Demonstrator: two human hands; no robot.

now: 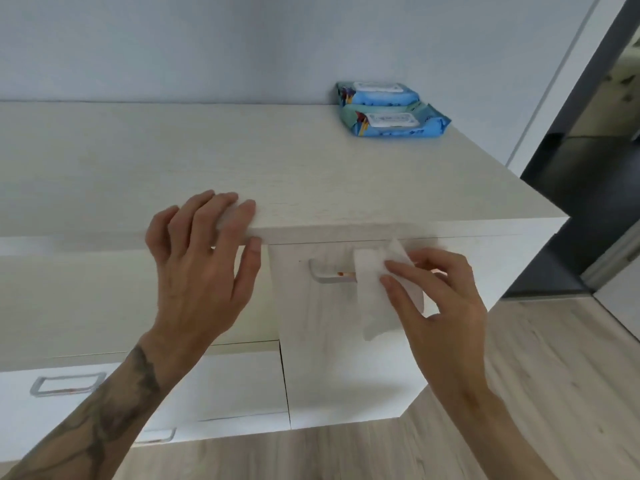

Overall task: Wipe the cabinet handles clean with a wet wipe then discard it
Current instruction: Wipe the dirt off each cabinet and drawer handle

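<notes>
The right hand [446, 299] pinches the wet wipe [377, 303] between thumb and fingertips, draped over the right end of the door handle [325, 278], just under the front edge of the cabinet top [277, 161]. The left hand [197, 265] rests on that edge with loosely spread fingers (holding nothing), left of the wipe.

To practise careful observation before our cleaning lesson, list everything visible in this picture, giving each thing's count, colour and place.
cabinet: one, off-white, centre
handles: three, silver, one on the door, two on the left drawers
wet wipe: one, white, draped over the door handle
wipe packs: two, blue, cabinet top, far right
floor: one, light wood, lower right
left hand: one, rests on the cabinet's top edge
right hand: one, pinches the wet wipe
</notes>
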